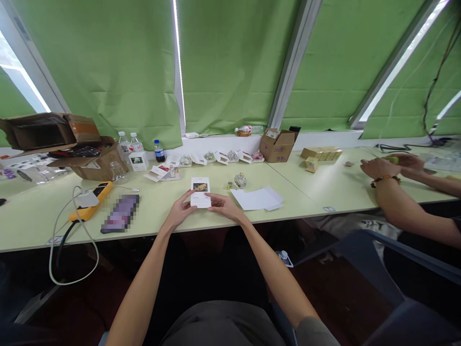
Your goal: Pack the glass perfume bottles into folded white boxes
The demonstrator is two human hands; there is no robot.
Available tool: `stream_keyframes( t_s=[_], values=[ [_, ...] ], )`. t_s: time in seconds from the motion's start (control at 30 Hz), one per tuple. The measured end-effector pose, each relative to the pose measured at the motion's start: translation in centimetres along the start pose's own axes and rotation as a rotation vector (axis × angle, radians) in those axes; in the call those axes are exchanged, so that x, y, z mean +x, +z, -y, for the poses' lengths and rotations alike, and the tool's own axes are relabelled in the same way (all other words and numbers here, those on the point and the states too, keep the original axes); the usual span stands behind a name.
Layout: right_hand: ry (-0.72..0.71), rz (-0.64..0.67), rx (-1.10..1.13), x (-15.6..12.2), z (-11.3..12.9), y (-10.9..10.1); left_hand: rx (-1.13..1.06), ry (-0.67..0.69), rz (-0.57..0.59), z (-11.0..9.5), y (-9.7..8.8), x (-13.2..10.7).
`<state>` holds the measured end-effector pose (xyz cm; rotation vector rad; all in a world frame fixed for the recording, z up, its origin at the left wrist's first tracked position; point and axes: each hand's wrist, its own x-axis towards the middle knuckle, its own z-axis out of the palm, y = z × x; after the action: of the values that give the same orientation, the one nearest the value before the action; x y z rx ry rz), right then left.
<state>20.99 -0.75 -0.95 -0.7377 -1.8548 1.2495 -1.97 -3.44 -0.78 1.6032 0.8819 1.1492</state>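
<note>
Between my two hands a small white box with a flower picture on its face stands near the table's front edge. My left hand closes on its left side, thumb low and fingers along the edge. On the opposite side my right hand grips it in the same way. Just right of the box are a tiny gold-capped vial and a round clear glass bottle. Flat white sheets lie beside my right hand.
A phone and a yellow power strip with cables lie left. Opened small boxes with bottles line the back, near a cardboard box. A co-worker's hands are at the right, near yellow boxes.
</note>
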Motion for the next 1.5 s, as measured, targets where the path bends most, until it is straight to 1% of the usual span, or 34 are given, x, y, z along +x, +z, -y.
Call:
stream_keyframes(
  t_s=[0.33,0.5,0.7,0.9,1.5],
  values=[
    [-0.003,-0.005,-0.003,-0.07,0.38,0.12,0.01,-0.008,0.001,-0.17,0.28,-0.13],
    [-0.009,-0.005,0.002,0.0,0.16,0.08,0.015,-0.01,-0.003,-0.19,0.3,-0.16],
    [-0.019,-0.008,0.004,0.12,-0.14,0.07,0.013,-0.007,-0.024,0.08,0.25,-0.11],
    [-0.03,0.0,0.006,0.08,0.11,0.13,0.037,0.006,-0.026,0.39,0.11,-0.06],
    [-0.016,-0.011,0.003,0.09,0.01,0.18,0.048,-0.022,-0.059,0.71,0.01,0.03]
  ],
)
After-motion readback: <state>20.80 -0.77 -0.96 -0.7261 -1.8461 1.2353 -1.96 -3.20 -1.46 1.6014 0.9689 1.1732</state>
